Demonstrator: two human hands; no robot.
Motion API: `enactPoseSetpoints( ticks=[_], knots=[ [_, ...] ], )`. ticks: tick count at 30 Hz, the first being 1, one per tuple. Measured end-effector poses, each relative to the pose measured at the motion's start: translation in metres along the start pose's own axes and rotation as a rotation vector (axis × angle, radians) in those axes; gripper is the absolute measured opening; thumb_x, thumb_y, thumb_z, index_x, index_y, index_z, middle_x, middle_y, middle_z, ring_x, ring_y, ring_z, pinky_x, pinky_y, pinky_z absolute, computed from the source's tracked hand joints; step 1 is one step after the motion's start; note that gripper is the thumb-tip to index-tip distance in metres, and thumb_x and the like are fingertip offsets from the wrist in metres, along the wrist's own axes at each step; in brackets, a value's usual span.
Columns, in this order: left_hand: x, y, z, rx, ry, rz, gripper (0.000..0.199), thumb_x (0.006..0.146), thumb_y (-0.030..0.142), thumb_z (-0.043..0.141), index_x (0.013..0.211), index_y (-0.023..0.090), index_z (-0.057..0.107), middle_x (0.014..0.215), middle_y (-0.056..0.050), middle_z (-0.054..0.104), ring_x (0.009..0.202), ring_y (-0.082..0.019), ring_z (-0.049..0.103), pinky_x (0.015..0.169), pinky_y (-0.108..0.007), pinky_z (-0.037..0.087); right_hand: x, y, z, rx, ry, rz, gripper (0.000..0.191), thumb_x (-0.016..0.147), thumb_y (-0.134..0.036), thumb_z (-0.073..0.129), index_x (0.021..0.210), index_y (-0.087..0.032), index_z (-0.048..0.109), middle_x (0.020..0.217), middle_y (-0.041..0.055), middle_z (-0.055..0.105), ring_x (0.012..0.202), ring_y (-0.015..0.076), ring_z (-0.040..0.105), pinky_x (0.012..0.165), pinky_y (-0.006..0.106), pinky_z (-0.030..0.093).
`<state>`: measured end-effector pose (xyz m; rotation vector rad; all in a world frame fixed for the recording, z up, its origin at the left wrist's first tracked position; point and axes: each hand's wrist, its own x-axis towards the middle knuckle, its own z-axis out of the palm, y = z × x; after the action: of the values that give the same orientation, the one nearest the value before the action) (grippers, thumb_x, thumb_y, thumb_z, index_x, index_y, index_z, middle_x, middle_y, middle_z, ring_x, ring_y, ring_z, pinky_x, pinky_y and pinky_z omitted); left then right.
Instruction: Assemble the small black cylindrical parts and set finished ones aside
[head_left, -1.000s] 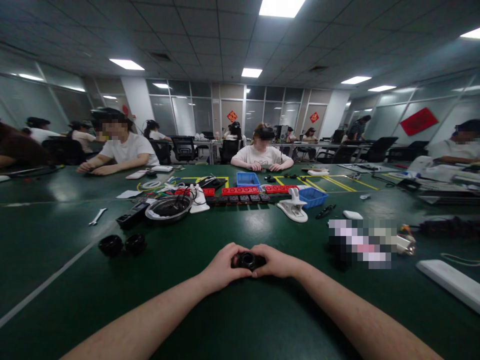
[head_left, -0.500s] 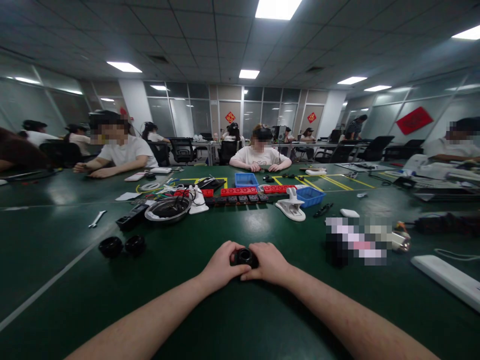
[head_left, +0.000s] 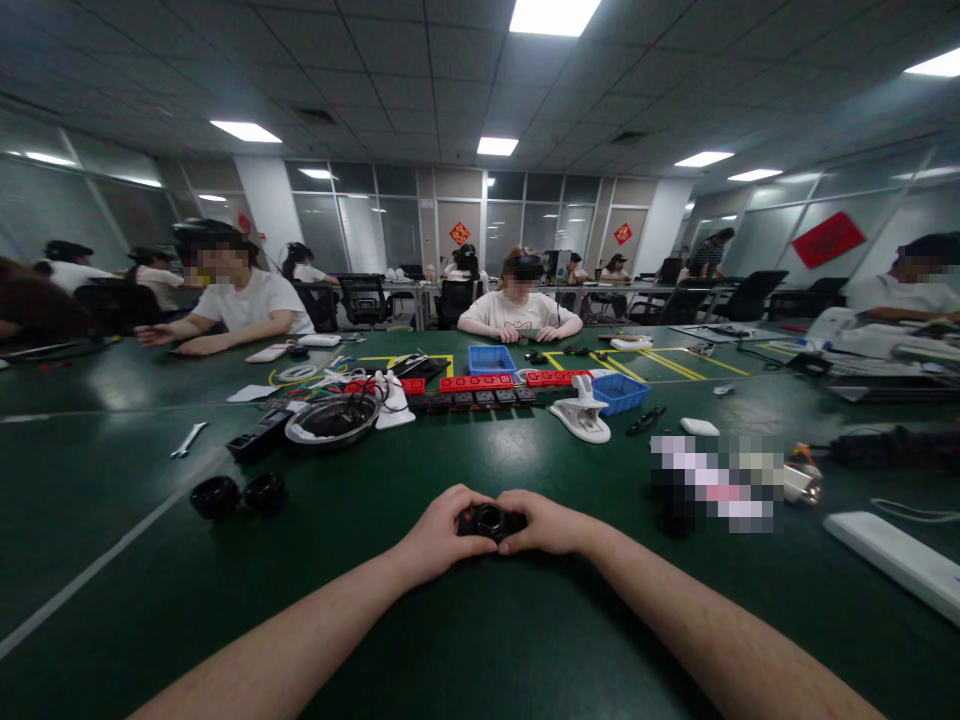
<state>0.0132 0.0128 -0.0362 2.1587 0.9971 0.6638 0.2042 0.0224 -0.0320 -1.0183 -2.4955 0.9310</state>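
Low over the green table (head_left: pixel 510 620), I hold a small black part with a round ringed opening (head_left: pixel 490 518) facing up. My left hand (head_left: pixel 442 525) grips its left side, thumb along the near edge. Around the right end curl the fingers of my right hand (head_left: pixel 544 522), its thumb meeting the left one in front. Much of the part is covered by my fingers, and its exact kind is unclear. Two black cup-like round pieces, a left one (head_left: pixel 214 497) and a right one (head_left: pixel 265 493), sit side by side to the left.
Beyond my hands are a round metal dish (head_left: pixel 300 437), a white clip stand (head_left: pixel 583 420), red socket strips (head_left: pixel 477 383) and a blue tray (head_left: pixel 621 396). A wrench (head_left: pixel 189 440) lies left; a long white bar (head_left: pixel 892 560) lies right. A person (head_left: pixel 519 305) sits opposite.
My right hand has shifted slightly right along the black part, so more of its right side shows. The left hand still grips it.
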Motion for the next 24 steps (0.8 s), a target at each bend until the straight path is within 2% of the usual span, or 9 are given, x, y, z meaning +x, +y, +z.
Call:
enactPoseSetpoints(
  ticks=[6,9,13,18,21,24],
  knots=[
    [0.0,0.002,0.001,-0.002,0.016,-0.017,0.036,0.062,0.035,0.064,0.092,0.02,0.054,0.084,-0.001,0.046,0.072,-0.014,0.045,0.059,-0.022,0.036,0.001,0.003,0.004,0.0,0.043,0.04,0.028,0.059,-0.028,0.066,0.081,-0.015,0.055,0.075,-0.0024,0.049,0.07,0.0123,0.047,0.06,0.02,0.035],
    [0.0,-0.001,0.004,0.01,0.039,-0.029,0.037,0.059,0.036,0.065,0.091,0.02,0.055,0.08,0.0,0.045,0.07,-0.014,0.044,0.058,-0.022,0.035,0.002,0.005,0.008,-0.056,0.086,0.089,0.033,0.055,-0.034,0.068,0.077,-0.015,0.053,0.071,-0.0031,0.049,0.065,0.0113,0.046,0.054,0.019,0.033],
    [0.0,-0.001,0.01,0.028,0.118,-0.08,0.035,0.058,0.031,0.066,0.089,0.02,0.055,0.078,0.001,0.045,0.068,-0.014,0.044,0.058,-0.023,0.035,0.004,0.001,0.019,-0.241,0.191,0.195,0.043,0.052,-0.05,0.065,0.075,-0.017,0.049,0.07,-0.0012,0.052,0.06,0.0124,0.046,0.048,0.02,0.03],
    [-0.001,0.004,0.012,0.051,0.206,-0.138,0.033,0.06,0.031,0.064,0.089,0.018,0.054,0.079,0.0,0.045,0.067,-0.014,0.044,0.06,-0.024,0.036,0.007,-0.012,0.031,-0.536,0.304,0.307,0.04,0.063,-0.054,0.053,0.075,-0.016,0.05,0.073,0.0058,0.056,0.067,0.0191,0.05,0.057,0.028,0.033],
    [-0.001,0.003,0.01,0.056,0.181,-0.11,0.034,0.062,0.032,0.063,0.09,0.018,0.054,0.078,0.0,0.045,0.067,-0.014,0.044,0.059,-0.024,0.036,0.005,-0.016,0.029,-0.546,0.32,0.273,0.048,0.06,-0.059,0.052,0.08,-0.015,0.051,0.079,0.0077,0.055,0.074,0.0221,0.05,0.064,0.032,0.034],
    [0.0,-0.001,0.007,0.064,0.129,-0.064,0.035,0.062,0.033,0.063,0.093,0.019,0.054,0.077,0.0,0.045,0.067,-0.013,0.043,0.058,-0.023,0.035,0.001,-0.012,0.021,-0.384,0.261,0.134,0.055,0.056,-0.055,0.06,0.093,-0.016,0.05,0.087,0.0061,0.053,0.079,0.0209,0.049,0.067,0.031,0.036]
  ],
)
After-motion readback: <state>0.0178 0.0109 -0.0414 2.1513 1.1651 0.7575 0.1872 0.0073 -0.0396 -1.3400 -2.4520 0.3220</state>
